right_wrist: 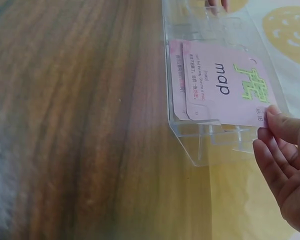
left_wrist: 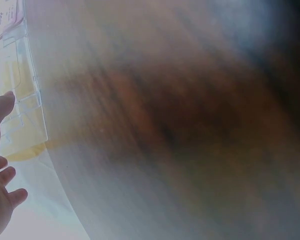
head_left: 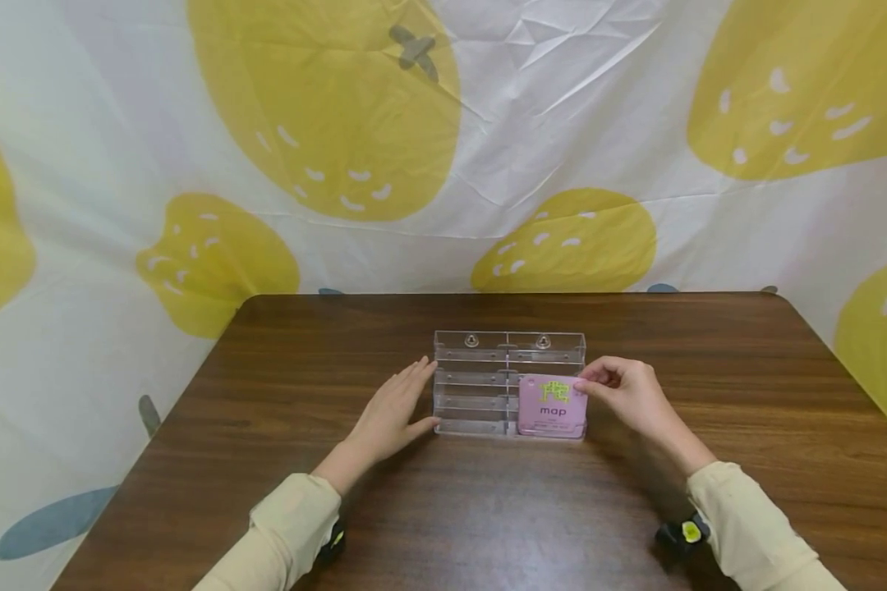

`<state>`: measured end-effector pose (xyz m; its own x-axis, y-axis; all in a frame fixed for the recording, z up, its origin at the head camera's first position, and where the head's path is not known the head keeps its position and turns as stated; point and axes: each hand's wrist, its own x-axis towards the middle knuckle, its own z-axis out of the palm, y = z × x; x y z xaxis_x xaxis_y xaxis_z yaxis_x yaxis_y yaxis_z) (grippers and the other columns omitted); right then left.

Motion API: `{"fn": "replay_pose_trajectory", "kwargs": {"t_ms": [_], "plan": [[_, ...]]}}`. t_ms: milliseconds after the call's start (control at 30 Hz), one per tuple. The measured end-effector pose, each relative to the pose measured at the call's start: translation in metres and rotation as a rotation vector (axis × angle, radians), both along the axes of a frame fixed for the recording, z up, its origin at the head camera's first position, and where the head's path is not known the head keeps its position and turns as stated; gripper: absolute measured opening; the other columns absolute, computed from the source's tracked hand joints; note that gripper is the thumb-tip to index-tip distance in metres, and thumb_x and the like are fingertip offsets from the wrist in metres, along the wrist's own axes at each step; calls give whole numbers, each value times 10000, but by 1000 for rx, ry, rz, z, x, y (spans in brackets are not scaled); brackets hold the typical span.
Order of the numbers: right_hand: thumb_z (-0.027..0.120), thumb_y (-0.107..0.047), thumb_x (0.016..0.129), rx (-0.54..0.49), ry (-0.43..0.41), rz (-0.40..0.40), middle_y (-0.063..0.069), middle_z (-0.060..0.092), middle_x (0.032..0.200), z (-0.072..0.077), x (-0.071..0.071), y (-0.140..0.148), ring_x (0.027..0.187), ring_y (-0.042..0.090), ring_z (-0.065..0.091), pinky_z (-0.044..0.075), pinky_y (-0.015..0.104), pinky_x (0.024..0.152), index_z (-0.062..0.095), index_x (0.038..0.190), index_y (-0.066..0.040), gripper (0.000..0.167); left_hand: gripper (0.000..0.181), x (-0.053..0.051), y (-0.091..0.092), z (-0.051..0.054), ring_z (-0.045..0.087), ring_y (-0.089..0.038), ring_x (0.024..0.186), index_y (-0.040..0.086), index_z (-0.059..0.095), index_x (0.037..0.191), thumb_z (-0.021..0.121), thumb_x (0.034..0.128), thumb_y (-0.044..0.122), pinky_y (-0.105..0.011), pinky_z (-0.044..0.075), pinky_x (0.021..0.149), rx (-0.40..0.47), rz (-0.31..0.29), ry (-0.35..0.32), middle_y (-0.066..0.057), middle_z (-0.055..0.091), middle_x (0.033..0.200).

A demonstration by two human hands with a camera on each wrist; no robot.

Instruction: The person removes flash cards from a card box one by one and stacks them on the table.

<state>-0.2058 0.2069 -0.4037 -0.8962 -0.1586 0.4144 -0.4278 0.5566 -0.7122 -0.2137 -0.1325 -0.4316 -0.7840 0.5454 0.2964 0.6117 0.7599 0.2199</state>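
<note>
A clear plastic tiered card rack [head_left: 470, 428] with two columns stands on the table. In its lower right column is a pink flashcard [head_left: 552, 420] printed "map" with a yellow-green picture. My right hand [head_left: 636, 398] pinches this card's upper right corner between thumb and fingers. Seen from the right wrist, a second pink card [right_wrist: 178, 95] lies in front of the "map" card, largely overlapped by it. My left hand [head_left: 392, 414], fingers straight, rests against the rack's left side. In the left wrist view the left thumb [left_wrist: 2, 106] lies by the clear plastic.
The brown wood-grain table [head_left: 303, 353] has rounded far corners. Behind it hangs a white cloth [head_left: 384, 254] with large yellow fruit prints. Dark wrist devices [head_left: 683, 533] sit under both sleeves.
</note>
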Motion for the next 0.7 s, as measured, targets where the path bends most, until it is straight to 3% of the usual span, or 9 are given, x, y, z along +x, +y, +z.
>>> {"fn": "replay_pose_trajectory", "kwargs": {"t_ms": [300, 700], "plan": [[725, -18, 728, 69, 58, 16, 21, 623, 631, 4, -3, 2, 543, 20, 497, 427, 171, 470, 667, 734, -17, 59, 785, 0, 0, 1, 324, -300, 1300, 37, 255, 1422, 657, 821, 341, -488, 307, 1020, -2, -3, 2, -185, 317, 1428], [702, -5, 753, 53, 34, 35, 40, 634, 649, 6, -4, 4, 546, 44, 519, 433, 177, 470, 667, 760, -5, 36, 781, 0, 0, 0, 333, -307, 1294, 29, 255, 1420, 657, 823, 332, -486, 309, 1019, 2, -9, 8, -190, 321, 1425]]}}
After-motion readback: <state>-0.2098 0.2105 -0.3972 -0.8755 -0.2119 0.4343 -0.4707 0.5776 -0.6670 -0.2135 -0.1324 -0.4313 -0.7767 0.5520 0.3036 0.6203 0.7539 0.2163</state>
